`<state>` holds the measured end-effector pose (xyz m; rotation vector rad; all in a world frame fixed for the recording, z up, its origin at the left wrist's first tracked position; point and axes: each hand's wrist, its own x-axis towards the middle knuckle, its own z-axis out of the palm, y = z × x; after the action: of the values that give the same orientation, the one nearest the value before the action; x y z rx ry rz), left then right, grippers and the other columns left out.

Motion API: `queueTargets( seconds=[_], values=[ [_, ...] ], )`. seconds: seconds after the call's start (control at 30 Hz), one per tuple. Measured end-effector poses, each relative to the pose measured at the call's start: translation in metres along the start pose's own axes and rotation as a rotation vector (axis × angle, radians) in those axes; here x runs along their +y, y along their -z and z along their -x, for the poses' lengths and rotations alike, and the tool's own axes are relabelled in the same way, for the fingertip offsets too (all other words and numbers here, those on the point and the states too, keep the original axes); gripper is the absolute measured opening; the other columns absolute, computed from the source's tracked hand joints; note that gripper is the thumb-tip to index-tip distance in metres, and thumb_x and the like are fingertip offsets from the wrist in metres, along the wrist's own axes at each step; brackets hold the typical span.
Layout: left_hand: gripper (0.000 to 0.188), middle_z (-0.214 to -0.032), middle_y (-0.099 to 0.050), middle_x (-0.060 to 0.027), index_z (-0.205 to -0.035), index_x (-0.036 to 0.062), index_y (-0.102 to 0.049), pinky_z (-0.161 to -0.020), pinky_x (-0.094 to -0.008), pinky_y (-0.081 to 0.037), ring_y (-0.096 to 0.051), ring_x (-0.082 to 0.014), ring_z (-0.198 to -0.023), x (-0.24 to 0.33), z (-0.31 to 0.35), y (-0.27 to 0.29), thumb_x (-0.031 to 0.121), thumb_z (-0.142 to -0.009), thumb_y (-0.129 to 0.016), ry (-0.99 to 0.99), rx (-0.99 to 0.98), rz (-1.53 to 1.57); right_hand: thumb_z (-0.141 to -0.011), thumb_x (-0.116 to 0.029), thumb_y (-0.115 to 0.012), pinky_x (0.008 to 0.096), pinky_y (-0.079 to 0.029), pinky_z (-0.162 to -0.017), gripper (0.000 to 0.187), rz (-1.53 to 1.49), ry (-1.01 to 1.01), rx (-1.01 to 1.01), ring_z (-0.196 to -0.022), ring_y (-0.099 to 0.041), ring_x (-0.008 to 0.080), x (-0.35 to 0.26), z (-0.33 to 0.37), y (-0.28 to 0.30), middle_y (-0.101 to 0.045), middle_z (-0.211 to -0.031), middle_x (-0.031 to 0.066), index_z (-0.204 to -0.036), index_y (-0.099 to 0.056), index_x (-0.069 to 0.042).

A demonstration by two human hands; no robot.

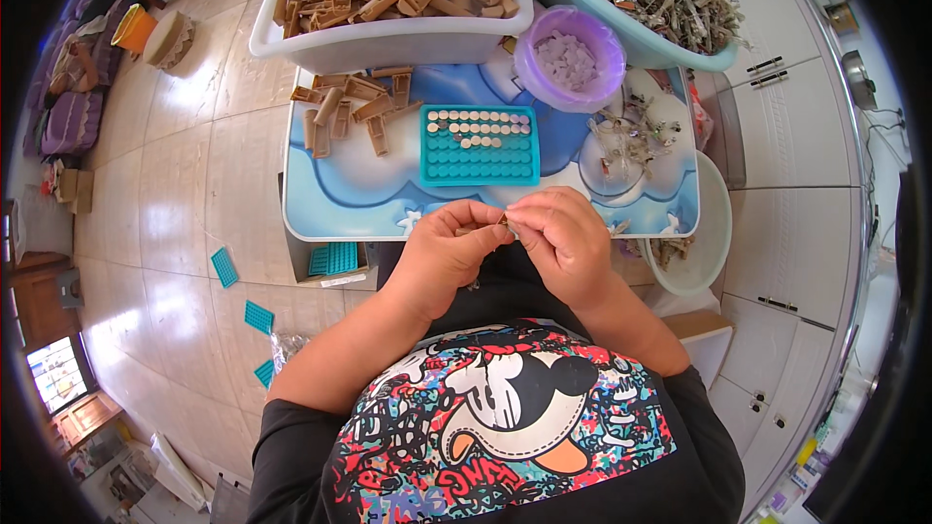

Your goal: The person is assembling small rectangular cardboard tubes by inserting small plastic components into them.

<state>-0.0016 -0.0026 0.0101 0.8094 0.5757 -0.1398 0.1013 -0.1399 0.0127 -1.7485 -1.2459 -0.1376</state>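
Sitting at that low blue cloud-print table (369, 196), you're pinching a small tan plastic piece (503, 220) between left hand (449, 250) and right hand (561, 238); the teal plastic grid tray (480, 157) is showing roughly two rows filled, plenty sitting empty.

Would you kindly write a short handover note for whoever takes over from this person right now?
Left hand and right hand: both are closed on one small brown piece, pinched between them at the near table edge.
Teal tray: its far rows hold small round parts; its near rows are empty.
Loose brown pieces lie left of the tray; more fill the white tub.
Purple bowl holds pale bits; the clear plate holds metal bits.
Done: about two rows filled. Left: the other rows.
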Motion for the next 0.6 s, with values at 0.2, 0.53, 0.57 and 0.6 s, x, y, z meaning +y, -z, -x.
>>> queueTargets(
  seconds=[0.2, 0.53, 0.57, 0.6],
  values=[
    [0.019, -0.084, -0.061, 0.0021, -0.098, 0.0021, -0.061, -0.047, -0.0165, -0.034, -0.043, -0.0005, -0.054, -0.001, 0.005, -0.009, 0.010, -0.081, -0.066, -0.168, 0.098, -0.169, -0.071, 0.002, -0.067, 0.0329, -0.049, -0.063, 0.015, 0.056, -0.039, -0.006, -0.073, -0.061, 0.0262, -0.001, -0.001, 0.000, -0.064, -0.082, 0.0096, -0.083, -0.061, -0.002],
    [0.022, -0.085, -0.062, -0.0038, -0.103, 0.0013, -0.058, -0.046, -0.0182, -0.034, -0.040, -0.0050, -0.049, 0.007, 0.011, -0.003, 0.015, -0.085, -0.059, -0.587, 0.145, -0.907, -0.067, -0.002, -0.067, 0.0352, -0.046, -0.065, 0.017, 0.276, 0.024, -0.109, -0.074, -0.057, 0.0262, -0.006, -0.012, 0.012, -0.060, -0.080, 0.0067, -0.081, -0.058, -0.005],
    [0.031, -0.085, -0.062, -0.0048, -0.109, 0.0023, -0.054, -0.048, -0.0198, -0.036, -0.043, -0.0061, -0.052, 0.014, 0.012, 0.001, 0.025, -0.089, -0.052, -0.480, 0.120, -0.612, -0.067, -0.002, -0.067, 0.0352, -0.046, -0.065, 0.017, 0.275, 0.025, -0.109, -0.074, -0.057, 0.0262, -0.002, -0.013, 0.015, -0.060, -0.080, 0.0067, -0.081, -0.058, -0.005],
    [0.040, -0.085, -0.061, -0.0058, -0.115, 0.0033, -0.050, -0.051, -0.0214, -0.038, -0.046, -0.0072, -0.055, 0.020, 0.012, 0.004, 0.036, -0.092, -0.046, -0.371, 0.096, -0.318, -0.068, -0.003, -0.068, 0.0350, -0.045, -0.066, 0.015, 0.180, 0.009, -0.126, -0.074, -0.057, 0.0259, 0.000, -0.013, 0.017, -0.060, -0.082, 0.0066, -0.080, -0.059, -0.005]
  ],
)
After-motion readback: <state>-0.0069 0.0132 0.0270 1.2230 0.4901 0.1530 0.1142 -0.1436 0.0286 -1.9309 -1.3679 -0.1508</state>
